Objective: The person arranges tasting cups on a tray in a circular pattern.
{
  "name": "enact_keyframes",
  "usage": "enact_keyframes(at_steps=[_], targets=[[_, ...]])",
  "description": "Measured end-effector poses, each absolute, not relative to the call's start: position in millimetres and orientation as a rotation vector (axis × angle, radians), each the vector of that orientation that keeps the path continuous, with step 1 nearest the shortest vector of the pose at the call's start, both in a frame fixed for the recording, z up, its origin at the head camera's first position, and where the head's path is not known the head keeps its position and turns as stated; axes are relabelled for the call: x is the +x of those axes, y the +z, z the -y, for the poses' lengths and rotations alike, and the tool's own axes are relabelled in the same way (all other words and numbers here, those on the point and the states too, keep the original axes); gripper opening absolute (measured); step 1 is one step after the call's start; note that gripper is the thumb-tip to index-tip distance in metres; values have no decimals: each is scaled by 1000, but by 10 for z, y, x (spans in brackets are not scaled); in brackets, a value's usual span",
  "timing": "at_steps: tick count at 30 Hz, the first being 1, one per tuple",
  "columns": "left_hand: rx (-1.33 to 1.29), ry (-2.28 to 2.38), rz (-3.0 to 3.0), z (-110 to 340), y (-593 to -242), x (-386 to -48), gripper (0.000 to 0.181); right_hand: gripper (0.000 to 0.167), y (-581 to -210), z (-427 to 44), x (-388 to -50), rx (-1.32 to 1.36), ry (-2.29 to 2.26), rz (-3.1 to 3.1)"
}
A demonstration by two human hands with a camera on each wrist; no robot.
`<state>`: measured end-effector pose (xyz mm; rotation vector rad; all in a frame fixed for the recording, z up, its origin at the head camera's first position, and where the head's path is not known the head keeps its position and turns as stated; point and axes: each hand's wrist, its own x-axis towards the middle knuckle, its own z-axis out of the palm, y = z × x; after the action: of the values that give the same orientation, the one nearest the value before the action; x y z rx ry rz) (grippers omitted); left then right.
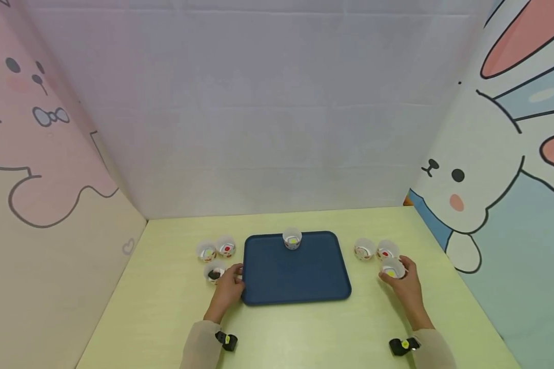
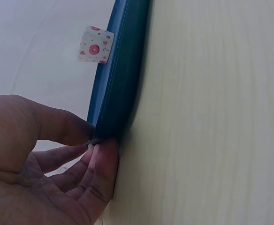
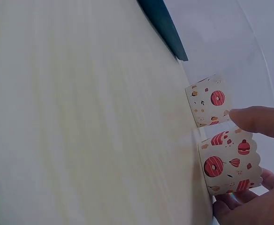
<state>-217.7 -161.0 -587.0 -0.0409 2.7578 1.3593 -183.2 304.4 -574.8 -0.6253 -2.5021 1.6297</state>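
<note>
One far cup (image 1: 292,234), yellow inside, on tray (image 1: 295,279) | left hand (image 1: 229,288) pinches tray | right hand (image 1: 408,288) grips yellow-bearing cup (image 1: 392,266)

No readable lettering, no legible labels, brands, numbers or signs anywhere

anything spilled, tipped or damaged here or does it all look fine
Nothing stands out; I see no spill or damage. One paper cup sits upright on the blue tray near its far edge. Three cups are upright to the tray's left and three more to its right, one of those in the right hand.
</note>
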Motion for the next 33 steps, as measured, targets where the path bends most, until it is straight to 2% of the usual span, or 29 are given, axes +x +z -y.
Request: enact_keyframes(at_steps=[13,33], targets=[[1,1390,-2733,1669,-5895,-2147,52,89,-5752,-2979,-1848,-651,1601,2585],[-13,1380,-2740,1620,-5896,-2174,52,74,-5761,-3009,-1816,-622,1471,2630]])
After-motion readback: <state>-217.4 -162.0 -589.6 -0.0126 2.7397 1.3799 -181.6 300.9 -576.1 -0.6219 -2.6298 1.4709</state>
